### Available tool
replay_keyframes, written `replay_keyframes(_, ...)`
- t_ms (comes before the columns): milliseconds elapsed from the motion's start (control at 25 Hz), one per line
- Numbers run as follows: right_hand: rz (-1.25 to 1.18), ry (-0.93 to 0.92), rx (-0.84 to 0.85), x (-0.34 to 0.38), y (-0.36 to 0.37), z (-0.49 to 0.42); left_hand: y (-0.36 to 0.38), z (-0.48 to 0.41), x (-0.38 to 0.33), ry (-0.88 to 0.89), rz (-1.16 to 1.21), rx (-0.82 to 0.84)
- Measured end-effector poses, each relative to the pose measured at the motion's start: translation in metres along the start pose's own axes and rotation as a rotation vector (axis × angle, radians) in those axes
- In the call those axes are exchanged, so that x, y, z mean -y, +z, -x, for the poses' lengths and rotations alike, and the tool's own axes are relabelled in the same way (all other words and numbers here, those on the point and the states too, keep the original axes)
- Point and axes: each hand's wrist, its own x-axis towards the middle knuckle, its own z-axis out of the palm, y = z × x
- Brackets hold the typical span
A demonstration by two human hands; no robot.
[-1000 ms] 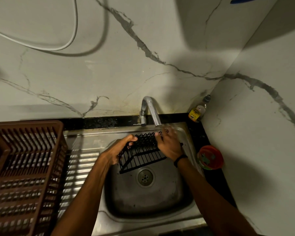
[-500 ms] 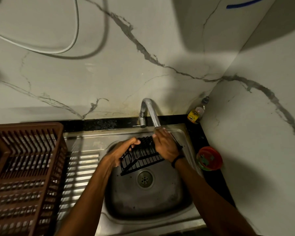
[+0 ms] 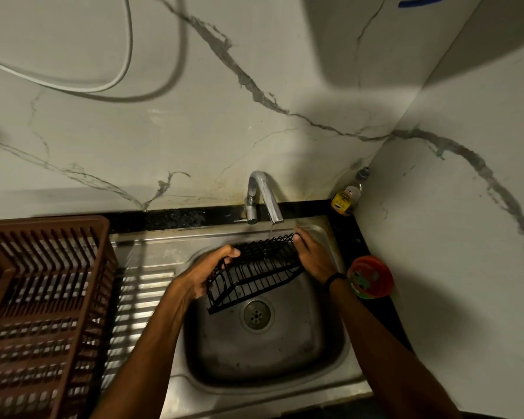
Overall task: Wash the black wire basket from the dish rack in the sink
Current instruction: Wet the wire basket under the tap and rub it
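Observation:
The black wire basket hangs tilted over the steel sink, just under the chrome tap. A thin stream of water falls from the spout onto the basket's far rim. My left hand grips the basket's left end, fingers curled over the wires. My right hand holds the right end, thumb on the top rim. The brown plastic dish rack stands on the left of the counter.
The ribbed steel drainboard lies between rack and bowl. A red lidded tub sits on the black counter at the right, a small yellow-labelled bottle in the corner. Marble walls close in behind and to the right.
My right hand has slid from the middle of the basket's far rim to its right end. The basket has turned so more of its wire side shows under the running water.

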Motion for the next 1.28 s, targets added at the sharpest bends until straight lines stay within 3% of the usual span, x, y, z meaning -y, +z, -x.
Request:
replay_keyframes(160, -0.283, 0.108, -0.016, 0.010, -0.015, 0.012, -0.010, -0.002, 0.010, -0.081, 0.113, -0.015)
replay_keyframes(240, -0.332, 0.077, -0.054, 0.020, -0.021, 0.020, -0.011, -0.003, 0.011, -0.129, 0.166, -0.029)
replay_keyframes(360, -0.195, 0.034, -0.155, 0.027, -0.019, 0.016, -0.007, -0.001, 0.008, -0.132, 0.221, -0.048)
replay_keyframes(560, 0.012, 0.266, -0.406, 0.038, -0.016, 0.002, -0.007, -0.001, 0.013, -0.032, 0.272, 0.008)
replay_keyframes(680, 0.085, 0.307, -0.453, 0.042, -0.011, 0.002, -0.004, 0.001, 0.017, 0.109, 0.093, -0.026)
replay_keyframes(760, 0.026, 0.264, -0.500, 0.044, -0.006, 0.002, 0.007, -0.004, 0.019, 0.183, -0.032, -0.163)
replay_keyframes(920, -0.001, 0.235, -0.432, 0.051, 0.003, 0.001, 0.031, -0.013, 0.022, 0.381, -0.187, -0.477)
replay_keyframes(1000, -0.020, 0.179, -0.365, 0.057, 0.012, 0.000, 0.041, -0.013, 0.021, 0.442, -0.312, -0.547)
replay_keyframes(1120, -0.018, 0.130, -0.245, 0.073, 0.033, 0.015, 0.050, -0.017, 0.022, 0.453, -0.296, -0.556)
replay_keyframes(1280, 0.076, -0.416, -0.136, 0.106, 0.049, 0.068, 0.051, -0.015, 0.023, 0.469, -0.191, -0.574)
